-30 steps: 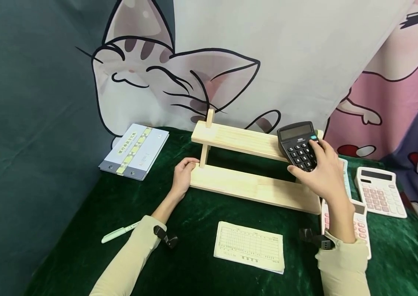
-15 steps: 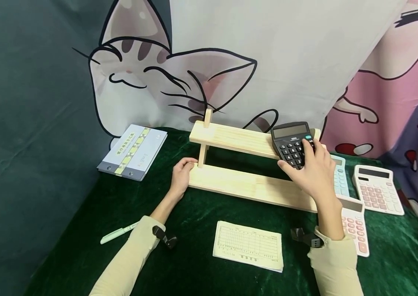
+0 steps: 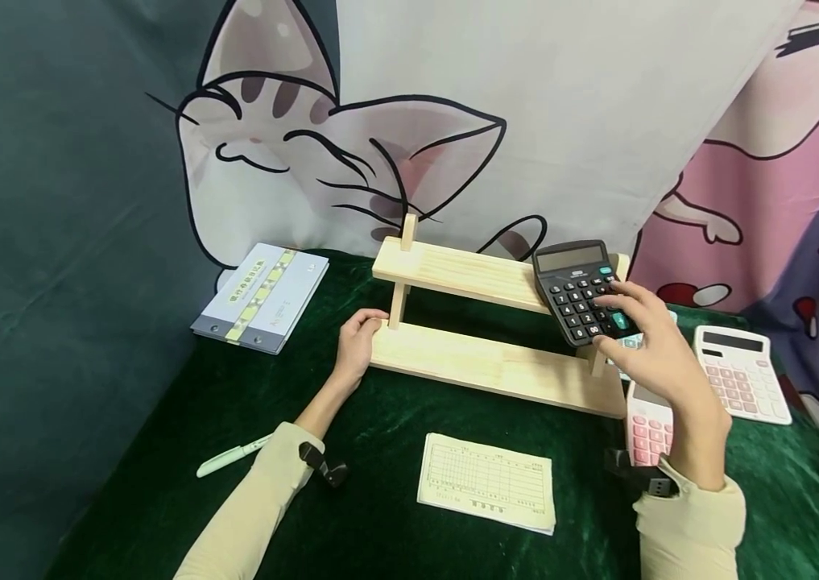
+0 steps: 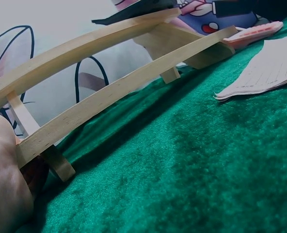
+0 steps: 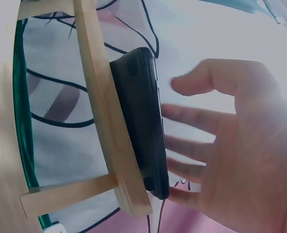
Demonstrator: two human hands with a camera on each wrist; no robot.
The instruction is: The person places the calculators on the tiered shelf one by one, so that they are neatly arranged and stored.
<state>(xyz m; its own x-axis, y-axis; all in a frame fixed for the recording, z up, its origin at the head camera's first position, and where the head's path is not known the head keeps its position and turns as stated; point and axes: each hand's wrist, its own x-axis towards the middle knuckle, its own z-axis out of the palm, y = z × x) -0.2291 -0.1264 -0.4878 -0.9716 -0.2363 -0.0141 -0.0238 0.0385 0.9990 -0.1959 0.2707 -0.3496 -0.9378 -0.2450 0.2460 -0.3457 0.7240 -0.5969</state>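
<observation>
Cream fabric sleeves (image 3: 250, 511) are reaching in from the near edge over dark green plush cloth (image 3: 358, 532), the left one covering the tip of a slim pale green pen (image 3: 224, 461). A flat pad of cream printed paper forms (image 3: 487, 482) is lying between the forearms. Right of it, a white calculator with pink keys (image 3: 648, 427) is sitting partly hidden beneath the right wrist.

Beyond, the left hand (image 3: 356, 346) is gripping the left end of a two-tier pale wooden shelf (image 3: 481, 364). The right hand (image 3: 659, 350) is holding nothing, its fingers spreading wide and straight beside a black desk calculator (image 3: 572, 292); fingertip contact cannot be confirmed. That calculator is resting tilted on the right part of the upper board, overhanging its front edge.

A light blue calculator (image 3: 632, 341) is showing only in part behind the right hand. A second pink-keyed white calculator (image 3: 742, 379) is lying farther right. Left of the shelf, a grey-blue hardcover notebook (image 3: 260, 296) is lying flat. Cat-printed cloth (image 3: 257, 189) is hanging behind everything.
</observation>
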